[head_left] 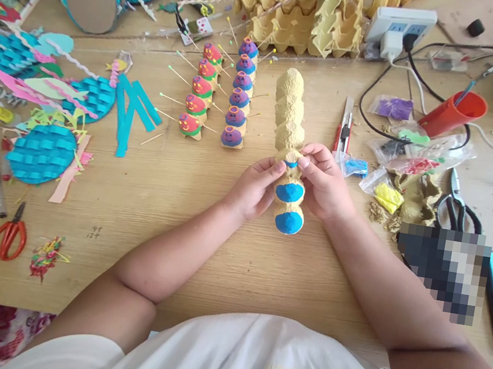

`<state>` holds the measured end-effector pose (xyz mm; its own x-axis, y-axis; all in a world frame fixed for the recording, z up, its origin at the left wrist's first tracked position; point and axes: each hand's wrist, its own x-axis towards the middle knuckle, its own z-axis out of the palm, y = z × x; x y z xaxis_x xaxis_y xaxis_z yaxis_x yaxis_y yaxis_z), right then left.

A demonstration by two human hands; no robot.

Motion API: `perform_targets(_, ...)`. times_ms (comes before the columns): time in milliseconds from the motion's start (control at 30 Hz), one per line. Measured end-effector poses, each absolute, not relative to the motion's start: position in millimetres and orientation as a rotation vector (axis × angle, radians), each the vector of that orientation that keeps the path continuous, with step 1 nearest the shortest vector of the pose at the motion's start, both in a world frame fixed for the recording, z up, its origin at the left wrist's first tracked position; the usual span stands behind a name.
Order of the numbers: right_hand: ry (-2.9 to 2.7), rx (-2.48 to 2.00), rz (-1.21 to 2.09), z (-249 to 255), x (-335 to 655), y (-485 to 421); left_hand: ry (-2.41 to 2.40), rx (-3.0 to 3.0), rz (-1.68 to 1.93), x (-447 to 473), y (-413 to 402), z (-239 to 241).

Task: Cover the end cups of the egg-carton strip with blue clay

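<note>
A strip cut from an egg carton (292, 107), with several rounded bumps in a row, is held upright over the table between both my hands. Blue clay (288, 222) covers part of its two nearest bumps, and a smaller blue patch shows on the bump between my thumbs. My left hand (258, 183) grips the strip's left side, thumb at the small patch. From the right, my right hand (325, 178) pinches the same bump with thumb and fingers. Beyond stand a red-green row (199, 86) and a purple-blue row (241, 90) of carton bumps with faces and pins.
Right of my hands lie a utility knife (344, 128), bagged yellow clay (388, 197), black-handled scissors (458, 205) and a red cup (454, 114). Egg cartons (302, 12) and a power strip (400, 25) stand behind. Blue woven paper discs (40, 153) and red scissors (8, 234) lie left, near another person's limb.
</note>
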<state>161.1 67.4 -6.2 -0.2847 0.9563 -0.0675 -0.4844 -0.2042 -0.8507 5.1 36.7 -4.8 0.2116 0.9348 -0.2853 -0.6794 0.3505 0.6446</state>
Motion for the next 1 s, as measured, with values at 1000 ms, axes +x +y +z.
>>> perform_targets(1000,-0.756,-0.740,1.816,-0.8,160.0,64.8,0.721,0.485,1.109,-0.4,35.9,-11.3)
